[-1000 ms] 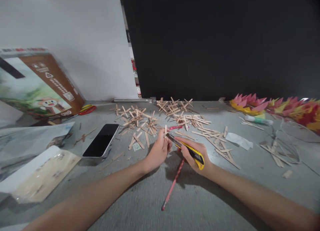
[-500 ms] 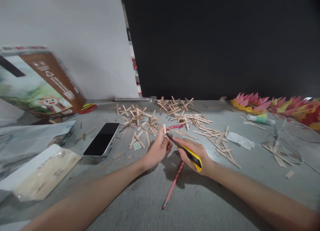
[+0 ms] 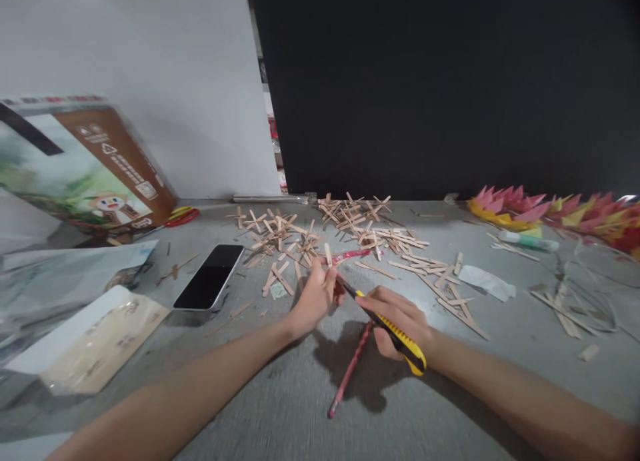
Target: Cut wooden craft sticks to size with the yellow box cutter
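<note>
My left hand (image 3: 313, 298) is closed on a small wooden stick (image 3: 329, 255) that stands up above its fingers, over the grey table (image 3: 280, 408). My right hand (image 3: 397, 314) grips a yellow and black utility knife (image 3: 395, 334), whose blade end points at the stick near my left fingers. A red pencil (image 3: 350, 369) lies on the table below both hands. Behind them lie piles of wooden sticks (image 3: 345, 231), many glued into crosses.
A black phone (image 3: 210, 286) lies left of my hands. A tilted printed box (image 3: 85, 168), plastic packets (image 3: 95, 341) and red and yellow scissors (image 3: 183, 214) are at the left. Pink and yellow paper flowers (image 3: 550, 211), a glue tube (image 3: 525, 240) and a white scrap (image 3: 487, 282) sit right. A black panel stands behind.
My right hand has drawn the knife back toward me and tilted it, its yellow end now lower. The left hand holds the stick in about the same place.
</note>
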A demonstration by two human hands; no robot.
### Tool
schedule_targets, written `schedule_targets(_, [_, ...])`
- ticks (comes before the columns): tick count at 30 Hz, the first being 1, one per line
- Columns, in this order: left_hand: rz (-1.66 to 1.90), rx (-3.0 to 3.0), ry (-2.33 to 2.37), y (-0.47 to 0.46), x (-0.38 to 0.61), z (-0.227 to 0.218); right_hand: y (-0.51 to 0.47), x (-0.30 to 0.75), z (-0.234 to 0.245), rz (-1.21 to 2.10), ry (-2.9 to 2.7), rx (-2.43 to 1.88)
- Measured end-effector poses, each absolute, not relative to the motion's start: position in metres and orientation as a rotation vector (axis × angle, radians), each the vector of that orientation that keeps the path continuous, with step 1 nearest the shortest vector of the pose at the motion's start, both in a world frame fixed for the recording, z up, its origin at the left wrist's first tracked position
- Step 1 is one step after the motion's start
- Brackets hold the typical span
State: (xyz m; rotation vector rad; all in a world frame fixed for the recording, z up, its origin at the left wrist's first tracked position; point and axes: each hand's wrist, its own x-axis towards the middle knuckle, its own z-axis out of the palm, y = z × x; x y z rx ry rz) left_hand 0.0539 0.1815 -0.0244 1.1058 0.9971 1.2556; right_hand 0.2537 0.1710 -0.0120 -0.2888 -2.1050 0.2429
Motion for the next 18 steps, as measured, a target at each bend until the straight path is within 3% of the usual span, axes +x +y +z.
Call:
schedule_targets(9, [1.111, 1.701, 1.158, 0.178, 0.046, -0.013, 0.189, 0.255, -0.011, 0.444, -1.641, -0.943])
schedule_targets(13, [1.038, 2.001, 1.24, 0.181, 0.04, -0.014, 0.202, 0.253, -0.011, 0.597, -1.534, -0.898])
schedule_targets(18, [0.935, 2.054, 1.217, 0.188, 0.033, -0.012, 0.213, 0.258, -0.006, 0.536, -1.645, -0.859])
